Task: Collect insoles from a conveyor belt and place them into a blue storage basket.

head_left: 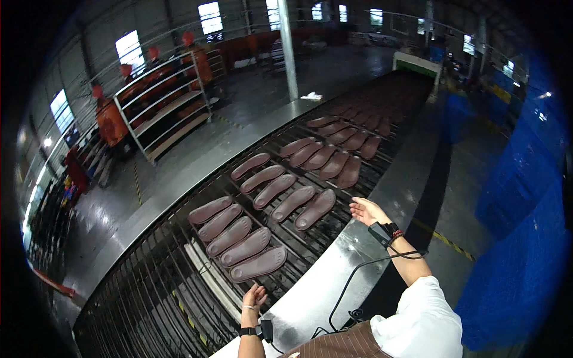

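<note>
Several brown shoe soles lie in rows on a long metal-rod conveyor [155,286] that runs away from me. My left hand [254,296] hangs open over the conveyor's near edge, just below the nearest sole [258,264]. My right hand [365,210] is stretched out open, palm up, over the steel side rail [334,262], close to the sole [315,209] at the end of the second row. Neither hand holds anything. Each wrist carries a small black device with a cable.
A green-topped tunnel [416,64] closes the conveyor's far end. White shelf racks with orange items [164,110] stand at the left. A steel pillar [287,48] rises behind the belt. Blue sheeting [519,197] lines the right side, with a yellow floor stripe [444,238].
</note>
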### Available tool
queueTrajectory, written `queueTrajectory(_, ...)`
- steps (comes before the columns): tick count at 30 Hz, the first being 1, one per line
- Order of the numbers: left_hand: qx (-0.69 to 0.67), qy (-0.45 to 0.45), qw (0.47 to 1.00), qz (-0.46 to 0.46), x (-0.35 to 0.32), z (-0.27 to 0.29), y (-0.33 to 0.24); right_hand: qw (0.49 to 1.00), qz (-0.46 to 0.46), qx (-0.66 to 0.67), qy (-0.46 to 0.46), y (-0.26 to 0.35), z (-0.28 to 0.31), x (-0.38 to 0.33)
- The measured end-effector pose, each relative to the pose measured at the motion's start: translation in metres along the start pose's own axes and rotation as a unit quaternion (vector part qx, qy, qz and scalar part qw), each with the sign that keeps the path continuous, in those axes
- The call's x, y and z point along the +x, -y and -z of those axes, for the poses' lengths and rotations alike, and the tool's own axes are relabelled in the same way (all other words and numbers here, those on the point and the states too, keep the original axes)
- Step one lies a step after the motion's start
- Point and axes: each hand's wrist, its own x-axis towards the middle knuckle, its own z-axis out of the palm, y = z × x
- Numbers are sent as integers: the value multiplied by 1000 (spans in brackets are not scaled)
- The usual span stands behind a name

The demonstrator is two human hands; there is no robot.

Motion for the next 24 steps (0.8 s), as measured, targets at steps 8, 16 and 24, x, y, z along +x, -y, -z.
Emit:
queueTrajectory(8,-142,-9,989,47,25,-40,11,978,-118,-11,-171,-119,30,132)
queueTrajectory(16,-149,-164,970,100,75,-53,13,966,-130,-132,-182,-154,31,217)
queueTrajectory(24,-179,-103,973,-103,54,-69,-19,995,-43,34,-87,-148,-11,205)
